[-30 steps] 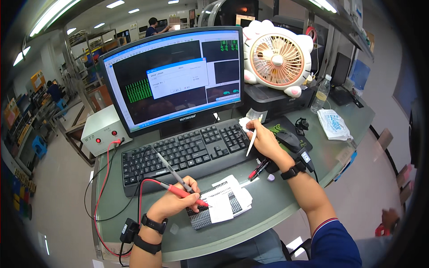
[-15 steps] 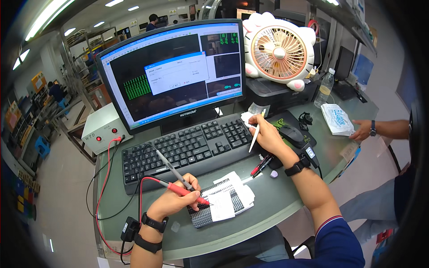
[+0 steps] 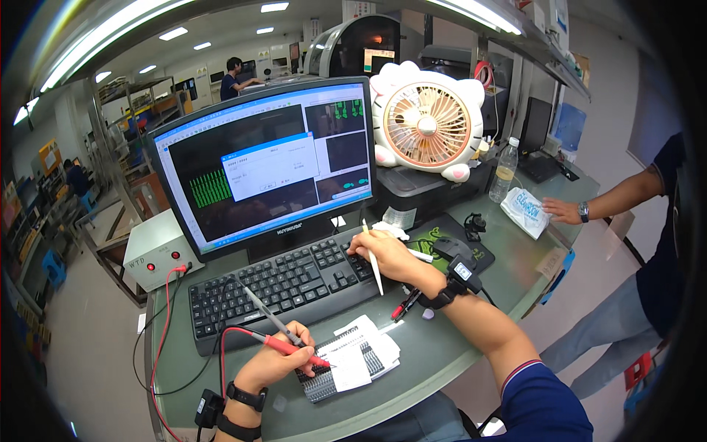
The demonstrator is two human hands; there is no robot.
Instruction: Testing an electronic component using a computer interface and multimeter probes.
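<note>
R hand [image 3: 381, 254] shifted over kybd [image 3: 291, 283]; btl [image 3: 505, 171] capped, contents unclear.

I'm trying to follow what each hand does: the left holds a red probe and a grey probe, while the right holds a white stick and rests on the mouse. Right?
Not quite: the head view shows the right hand at the keyboard's right end, not on the mouse. The rest stands: it holds the white stick, and the left hand holds the red probe and grey probe.

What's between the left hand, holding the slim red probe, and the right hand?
Head view: a strip of green desktop nearest the left hand, then the long black plastic keyboard up to the right hand.
</note>
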